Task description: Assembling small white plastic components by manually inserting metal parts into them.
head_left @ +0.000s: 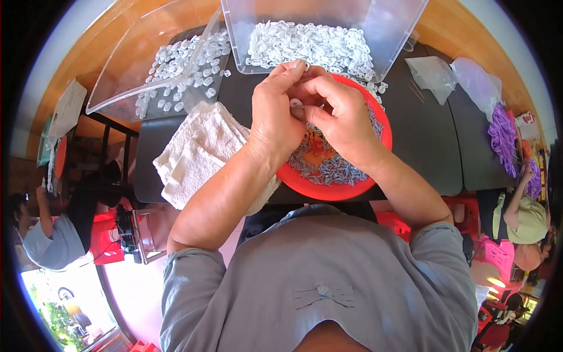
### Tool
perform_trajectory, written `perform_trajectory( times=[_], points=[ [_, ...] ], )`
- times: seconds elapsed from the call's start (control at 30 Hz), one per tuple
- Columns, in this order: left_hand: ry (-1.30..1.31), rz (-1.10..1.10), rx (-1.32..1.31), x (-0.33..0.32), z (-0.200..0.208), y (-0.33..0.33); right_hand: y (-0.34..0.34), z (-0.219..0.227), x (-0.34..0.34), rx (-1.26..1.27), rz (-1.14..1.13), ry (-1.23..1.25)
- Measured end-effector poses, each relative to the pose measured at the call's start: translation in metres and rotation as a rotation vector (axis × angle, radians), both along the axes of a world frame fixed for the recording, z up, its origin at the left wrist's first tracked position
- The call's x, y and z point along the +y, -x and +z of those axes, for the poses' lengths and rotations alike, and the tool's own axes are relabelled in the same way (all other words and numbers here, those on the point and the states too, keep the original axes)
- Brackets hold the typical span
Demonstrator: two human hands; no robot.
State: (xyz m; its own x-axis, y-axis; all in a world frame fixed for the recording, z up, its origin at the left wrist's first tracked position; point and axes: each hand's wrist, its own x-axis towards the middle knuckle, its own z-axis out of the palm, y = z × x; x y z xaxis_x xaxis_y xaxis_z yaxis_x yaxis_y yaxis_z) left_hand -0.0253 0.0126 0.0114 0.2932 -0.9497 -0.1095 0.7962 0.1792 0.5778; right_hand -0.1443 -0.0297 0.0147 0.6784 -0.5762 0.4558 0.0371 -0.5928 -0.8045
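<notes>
My left hand [275, 102] and my right hand [343, 114] are close together above the red basin [384, 135]. Between them is a small white plastic piece [295, 103], pinched where my right thumb meets my left fingers. Another small white piece [306, 67] shows at the raised fingertips of my left hand. Both hands are closed, and the curled fingers hide part of what they grip. Many small grey pin-like parts [337, 170] lie in the basin, with a few orange ones among them.
Ahead stands a clear bin [328, 12] with a heap of white plastic pieces [311, 47]. Left of it, a tilted clear container [126, 61] holds translucent pieces. A white towel [202, 149] lies near my left forearm. Plastic bags [431, 76] and purple cords [502, 141] are at right. People sit on both sides.
</notes>
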Motion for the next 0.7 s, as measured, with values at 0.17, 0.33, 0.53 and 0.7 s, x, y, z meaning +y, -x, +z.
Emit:
perform_trajectory(
  times=[0.17, 0.33, 0.53, 0.7],
  points=[
    [-0.039, 0.004, -0.026, -0.002, -0.001, 0.001, 0.003, 0.000, -0.004, 0.049, 0.003, -0.104],
    [0.020, 0.198, -0.403, 0.001, -0.001, 0.002, 0.019, 0.027, -0.024, -0.089, -0.054, -0.445],
    [0.016, 0.257, -0.650, 0.003, 0.001, 0.009, 0.025, 0.024, -0.047, -0.155, -0.058, -0.584],
    [0.045, 0.301, -0.763, 0.003, 0.000, 0.010, 0.025, 0.024, -0.044, -0.165, -0.036, -0.594]
  ],
)
